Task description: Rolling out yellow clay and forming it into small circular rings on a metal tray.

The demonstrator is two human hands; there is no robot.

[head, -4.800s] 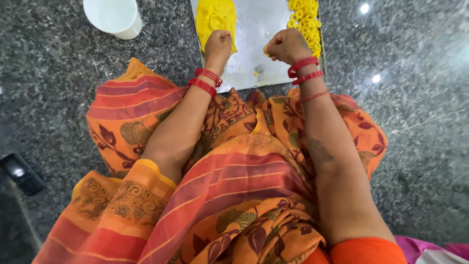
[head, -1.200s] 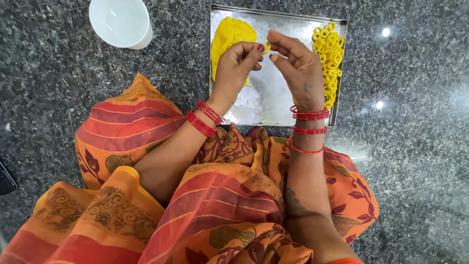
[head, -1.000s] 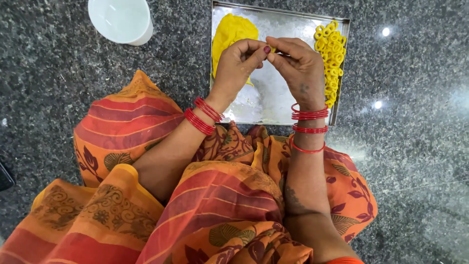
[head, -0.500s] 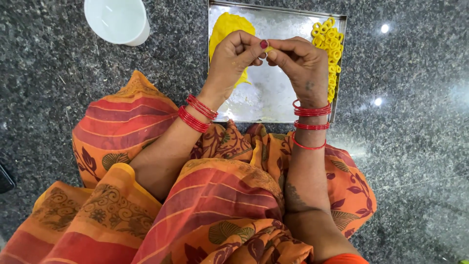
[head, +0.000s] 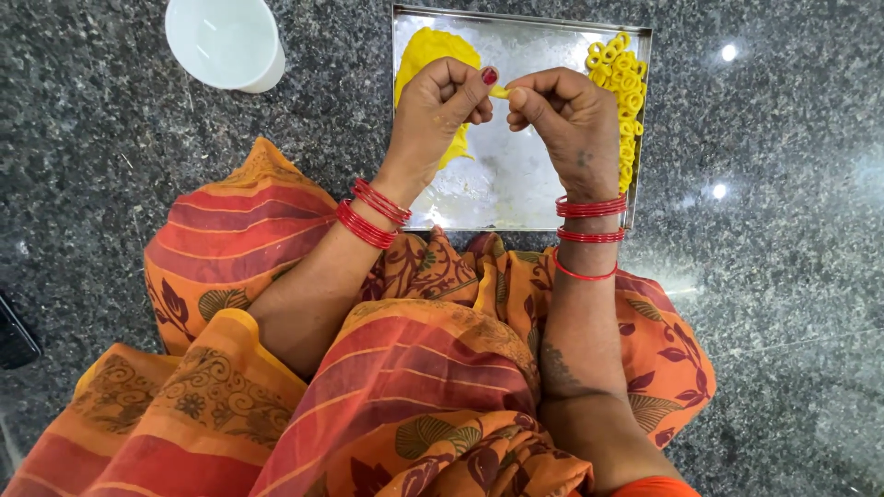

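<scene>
Both hands, left hand and right hand, are pinching a small dough strip between fingertips above the tray, seemingly shaping a ring; joining its ends likely calls for gentle, even pressure.

1. No packages, labels, signs or lit screens show anywhere around the hands.
2. A dark flat object at the frame's left edge, well behind the left hand, cannot be identified.
</scene>
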